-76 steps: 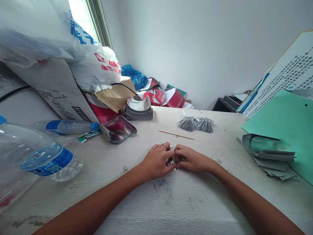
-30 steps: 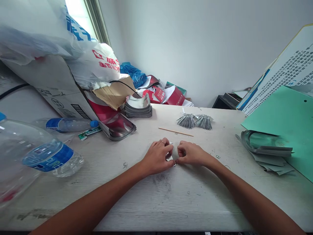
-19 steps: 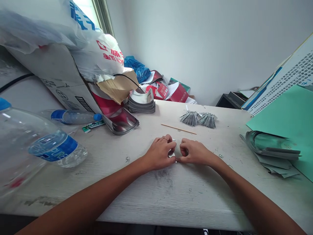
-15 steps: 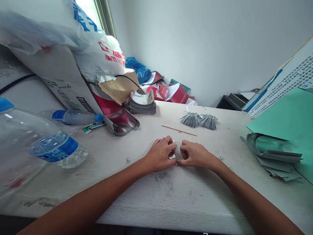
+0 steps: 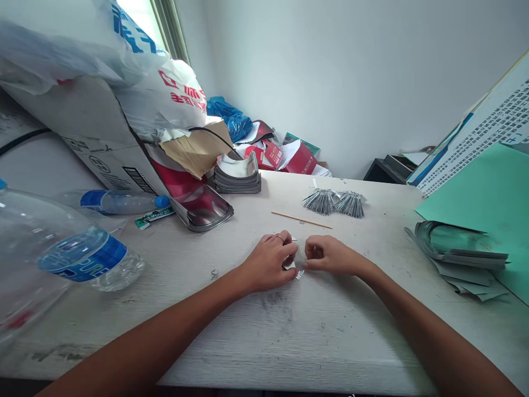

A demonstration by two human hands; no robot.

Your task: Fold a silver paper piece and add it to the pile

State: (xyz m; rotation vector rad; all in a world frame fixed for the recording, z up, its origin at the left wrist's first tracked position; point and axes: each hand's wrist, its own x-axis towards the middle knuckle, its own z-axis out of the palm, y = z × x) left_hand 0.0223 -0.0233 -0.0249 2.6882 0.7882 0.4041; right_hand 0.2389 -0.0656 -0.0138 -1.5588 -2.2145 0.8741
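Observation:
Near the middle of the table, my left hand (image 5: 270,262) is closed with its fingers curled round a small piece of white paper (image 5: 289,263). Most of that piece is hidden under the fingers, and a folded corner pokes out by the thumb. A ring shows on one finger. Just to the right, my right hand (image 5: 334,256) has its fingers curled in and its thumb tip close to that corner. Whether anything is pinched in it is hidden. Beyond both hands lies a thin wooden stick (image 5: 301,220).
Two fanned bundles of grey folded strips (image 5: 320,201) lie farther back. A stack of curved sheets (image 5: 237,175) stands back left. Plastic bottles (image 5: 99,256) and a carton (image 5: 103,143) crowd the left. More curved sheets (image 5: 467,256) rest by a green board (image 5: 479,198) on the right.
My right hand has drawn slightly up and away from the left thumb, and the paper corner there shows more. My left hand stays on the paper. The view has shifted slightly.

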